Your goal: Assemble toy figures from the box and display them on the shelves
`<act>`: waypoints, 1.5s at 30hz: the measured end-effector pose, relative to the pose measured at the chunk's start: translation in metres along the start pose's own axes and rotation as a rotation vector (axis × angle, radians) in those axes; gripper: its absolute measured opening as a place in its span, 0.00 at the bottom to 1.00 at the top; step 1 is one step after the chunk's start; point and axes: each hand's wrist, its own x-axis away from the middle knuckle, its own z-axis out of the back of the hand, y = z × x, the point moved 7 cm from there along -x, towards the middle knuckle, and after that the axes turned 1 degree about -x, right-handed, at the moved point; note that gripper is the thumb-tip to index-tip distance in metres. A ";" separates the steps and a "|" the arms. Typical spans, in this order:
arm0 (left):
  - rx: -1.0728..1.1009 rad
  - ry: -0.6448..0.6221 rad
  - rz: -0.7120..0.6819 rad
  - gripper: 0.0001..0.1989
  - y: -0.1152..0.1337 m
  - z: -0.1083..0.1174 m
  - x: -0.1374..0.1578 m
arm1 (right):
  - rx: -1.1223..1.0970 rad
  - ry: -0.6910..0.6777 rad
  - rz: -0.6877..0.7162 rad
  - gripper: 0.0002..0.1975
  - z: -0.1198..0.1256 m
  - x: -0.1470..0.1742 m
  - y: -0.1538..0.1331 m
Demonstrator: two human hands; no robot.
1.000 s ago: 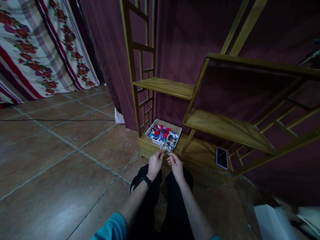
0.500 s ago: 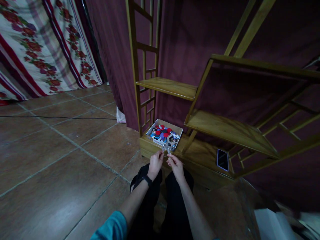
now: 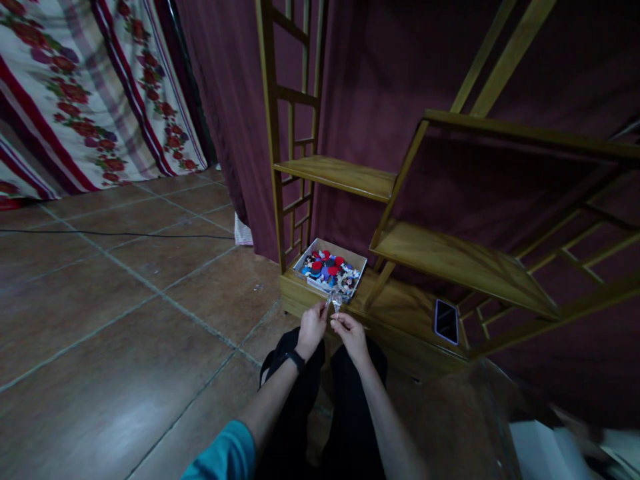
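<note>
Both hands meet just in front of a shallow box (image 3: 361, 261) of small red, blue, purple, black and white pieces. Between my fingertips is a small clear plastic bag (image 3: 335, 299), crinkled and shiny. My left hand (image 3: 313, 328), with a dark band on its wrist, pinches the bag's left side. My right hand (image 3: 350, 333) pinches its lower right edge. What the bag contains, if anything, is too small to make out.
The box stands on the low base of a wooden shelf unit (image 3: 335, 175). A phone (image 3: 446, 321) lies on the base farther right. Scraps of clear plastic (image 3: 258, 287) lie on the tiled floor (image 3: 190, 320), and a thin black cable (image 3: 125, 233) crosses it.
The clear bag has been drawn together into a narrower shape. My right hand has moved slightly left, closer to my left hand. The box stays where it was.
</note>
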 end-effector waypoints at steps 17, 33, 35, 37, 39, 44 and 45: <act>0.034 -0.013 0.039 0.11 -0.001 0.002 0.001 | 0.054 0.012 -0.023 0.16 0.000 0.000 0.006; 0.026 0.019 0.046 0.11 0.000 0.006 0.001 | 0.067 0.074 -0.029 0.19 0.006 -0.006 0.024; 0.013 0.013 0.045 0.11 0.000 0.006 0.002 | 0.074 0.074 -0.024 0.19 0.006 -0.007 0.025; 0.003 0.006 0.045 0.11 0.001 0.006 0.002 | 0.084 0.079 -0.019 0.19 0.007 -0.007 0.026; -0.007 0.006 0.038 0.11 0.002 0.007 0.002 | 0.090 0.085 -0.017 0.18 0.007 -0.008 0.026; -0.019 0.021 0.010 0.10 0.005 0.008 0.004 | 0.074 0.090 -0.027 0.18 0.007 -0.008 0.026; -0.020 0.023 0.014 0.10 0.005 0.008 0.004 | 0.069 0.090 -0.032 0.18 0.007 -0.008 0.027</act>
